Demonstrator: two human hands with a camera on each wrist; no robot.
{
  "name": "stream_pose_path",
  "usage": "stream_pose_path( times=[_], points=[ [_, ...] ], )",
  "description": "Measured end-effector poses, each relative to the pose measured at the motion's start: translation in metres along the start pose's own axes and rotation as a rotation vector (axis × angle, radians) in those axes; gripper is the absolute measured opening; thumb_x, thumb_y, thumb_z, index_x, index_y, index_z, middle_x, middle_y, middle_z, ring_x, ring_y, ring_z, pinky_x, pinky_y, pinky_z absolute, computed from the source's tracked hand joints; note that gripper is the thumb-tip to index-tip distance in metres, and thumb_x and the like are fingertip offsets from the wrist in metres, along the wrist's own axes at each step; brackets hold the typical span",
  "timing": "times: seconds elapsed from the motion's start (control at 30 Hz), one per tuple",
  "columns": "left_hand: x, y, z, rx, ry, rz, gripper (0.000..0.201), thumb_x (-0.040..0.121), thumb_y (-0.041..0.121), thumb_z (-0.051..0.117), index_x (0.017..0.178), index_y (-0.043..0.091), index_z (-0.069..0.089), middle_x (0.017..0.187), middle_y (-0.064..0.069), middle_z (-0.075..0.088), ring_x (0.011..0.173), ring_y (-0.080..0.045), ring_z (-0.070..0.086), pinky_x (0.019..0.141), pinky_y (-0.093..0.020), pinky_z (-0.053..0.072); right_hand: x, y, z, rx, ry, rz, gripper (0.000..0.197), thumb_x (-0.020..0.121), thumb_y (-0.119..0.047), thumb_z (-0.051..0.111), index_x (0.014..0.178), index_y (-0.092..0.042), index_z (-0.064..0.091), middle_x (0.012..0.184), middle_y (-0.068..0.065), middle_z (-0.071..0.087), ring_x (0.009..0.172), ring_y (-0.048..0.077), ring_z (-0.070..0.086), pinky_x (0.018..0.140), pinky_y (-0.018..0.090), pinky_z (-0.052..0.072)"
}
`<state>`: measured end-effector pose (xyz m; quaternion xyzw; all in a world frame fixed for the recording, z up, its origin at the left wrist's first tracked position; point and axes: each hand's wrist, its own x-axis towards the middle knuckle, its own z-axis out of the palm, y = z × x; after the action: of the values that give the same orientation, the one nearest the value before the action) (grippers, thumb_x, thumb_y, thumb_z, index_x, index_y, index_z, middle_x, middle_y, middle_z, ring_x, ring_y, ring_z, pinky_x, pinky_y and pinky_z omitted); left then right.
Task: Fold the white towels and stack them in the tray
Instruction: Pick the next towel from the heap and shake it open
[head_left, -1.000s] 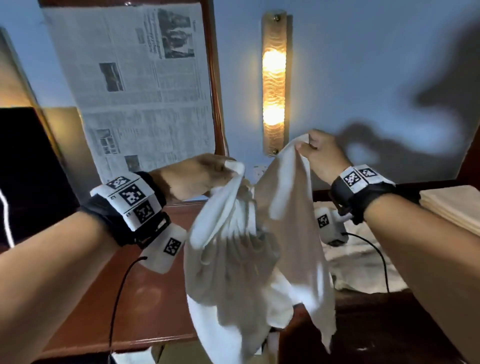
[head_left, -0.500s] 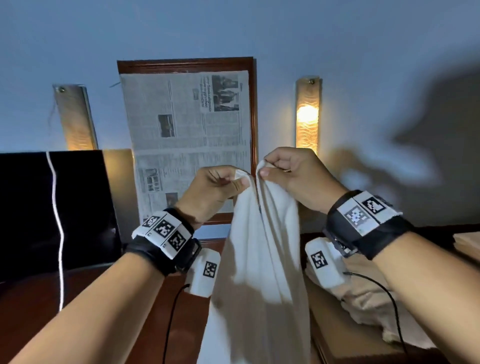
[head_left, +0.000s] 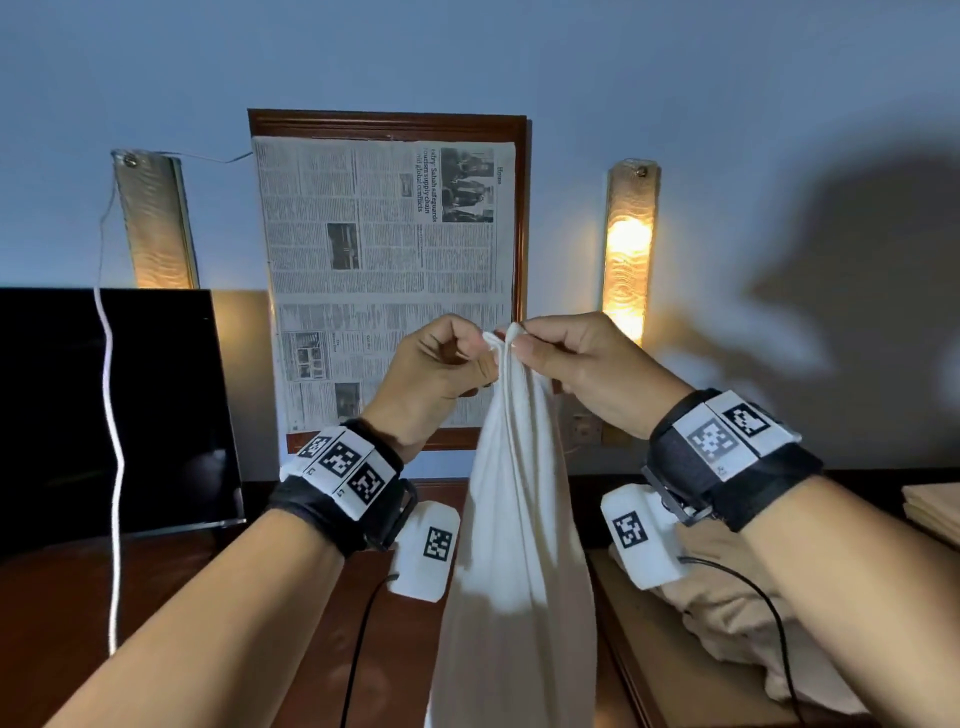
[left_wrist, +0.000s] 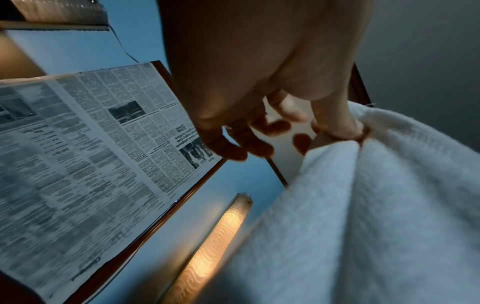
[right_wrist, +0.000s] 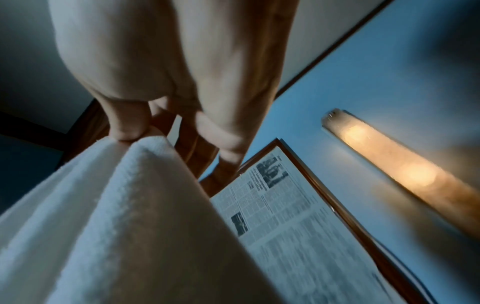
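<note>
Fingers (head_left: 470, 345) of the left hand (head_left: 431, 379) and right hand (head_left: 587, 374) are being pinched on adjacent top corners of the white towel (head_left: 514, 571), which is being hung above the desk (head_left: 62, 613); soft, limp cloth, judged best controlled at corners.

Dark wooden desk (head_left: 78, 597) bears a black monitor (head_left: 104, 410), crumpled beige cloth (head_left: 737, 613) and folded beige stack (head_left: 932, 512).

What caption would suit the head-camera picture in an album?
Left hand and right hand pinch a white towel by its top corners, letting it hang before a framed newspaper.
</note>
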<state>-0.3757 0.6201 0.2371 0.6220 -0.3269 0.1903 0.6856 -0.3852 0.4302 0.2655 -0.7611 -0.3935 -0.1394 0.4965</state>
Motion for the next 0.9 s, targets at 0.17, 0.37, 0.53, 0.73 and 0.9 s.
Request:
stream_pose_path(
  times=[0.17,0.37,0.53,0.73,0.9],
  points=[
    [-0.012,-0.022,-0.006,0.038,0.064,-0.127,0.037,0.077,0.017,0.080,0.079,-0.013,0.059,0.076,-0.023,0.055,0.055,-0.020,0.047,0.052,-0.028,0.043,-0.004,0.025,0.017,0.245,-0.043,0.164,0.019,0.091,-0.025,0.060,0.093,-0.006,0.064,0.088,0.006,0.055,0.090,0.018,0.050,0.085,0.029,0.041],
    [-0.040,-0.056,0.006,-0.141,0.067,-0.411,0.032,0.099,0.023,0.058,0.094,-0.006,0.070,0.085,-0.025,0.061,0.074,-0.032,0.054,0.060,-0.032,0.039,-0.016,0.062,0.034,0.033,0.071,0.197,0.040,0.084,-0.036,0.063,0.091,0.002,0.057,0.087,0.011,0.057,0.082,0.018,0.053,0.080,0.036,0.042],
    [-0.046,-0.078,0.007,0.097,-0.116,-0.350,0.063,0.090,0.039,0.074,0.094,-0.021,0.058,0.081,-0.024,0.056,0.075,-0.027,0.045,0.071,-0.037,0.035,-0.026,0.083,0.032,-0.132,0.094,0.206,0.015,0.091,-0.022,0.067,0.087,-0.010,0.062,0.091,0.012,0.069,0.083,0.022,0.064,0.084,0.039,0.050],
    [-0.037,-0.085,0.012,0.392,-0.118,-0.294,0.028,0.103,0.009,0.055,0.090,-0.015,0.062,0.049,0.001,0.042,0.042,-0.009,0.031,0.041,-0.022,0.025,-0.051,0.100,0.028,0.298,0.173,0.347,0.023,0.099,-0.013,0.058,0.077,-0.012,0.065,0.065,-0.009,0.063,0.063,0.006,0.059,0.062,0.021,0.046],
    [-0.036,-0.087,0.023,0.504,-0.200,-0.333,0.020,0.104,0.010,0.054,0.104,0.016,0.073,0.060,-0.015,0.049,0.044,-0.014,0.038,0.040,-0.021,0.036,-0.062,0.121,0.020,0.335,0.071,0.440,0.017,0.099,-0.011,0.058,0.085,-0.010,0.067,0.050,-0.015,0.049,0.043,0.004,0.044,0.042,0.022,0.035]
  ],
)
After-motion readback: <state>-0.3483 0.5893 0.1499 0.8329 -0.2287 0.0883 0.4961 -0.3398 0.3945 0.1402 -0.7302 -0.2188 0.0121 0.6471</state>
